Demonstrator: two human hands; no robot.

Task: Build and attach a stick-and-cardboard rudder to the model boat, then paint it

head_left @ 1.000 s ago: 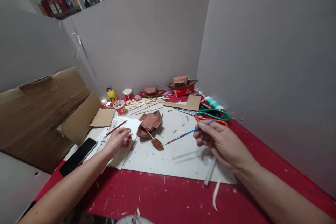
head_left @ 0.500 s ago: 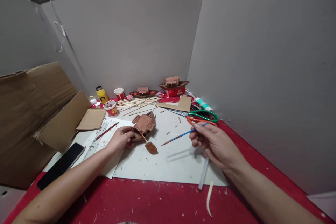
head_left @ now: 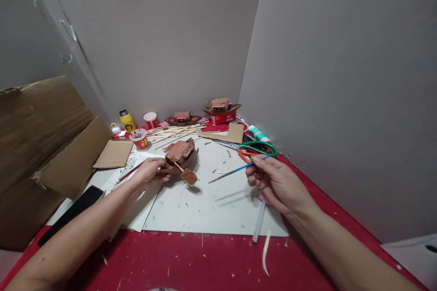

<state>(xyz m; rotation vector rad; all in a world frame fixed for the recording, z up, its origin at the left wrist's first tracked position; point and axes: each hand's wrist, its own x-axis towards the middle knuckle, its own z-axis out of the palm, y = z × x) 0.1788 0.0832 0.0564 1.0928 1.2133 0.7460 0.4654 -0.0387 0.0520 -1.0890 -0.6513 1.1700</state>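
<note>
My left hand (head_left: 152,170) is closed on the near left end of a small brown model boat (head_left: 180,152) with a reddish-brown roof. From that end a paddle-shaped brown piece (head_left: 189,177) on a thin stick juts toward me. Between the thumb and fingers of my right hand (head_left: 269,179) is a thin blue paintbrush (head_left: 235,170), its brown-stained tip pointing left, apart from the boat. Both hands are over a white board (head_left: 205,211). Just beyond my right hand lie scissors (head_left: 257,148) with green and orange handles.
Two more model boats (head_left: 220,105) stand at the back, one raised on a red box. Paper cups (head_left: 139,140), a yellow bottle (head_left: 127,122) and thin wooden sticks (head_left: 170,132) are behind. At left are a phone (head_left: 71,213), a dark red pencil-like stick (head_left: 129,173) and cardboard (head_left: 75,154).
My left hand has lifted and tilted the boat slightly, and the paddle piece now sits higher off the board. The brush stays in my right hand. The whole view has shifted a little.
</note>
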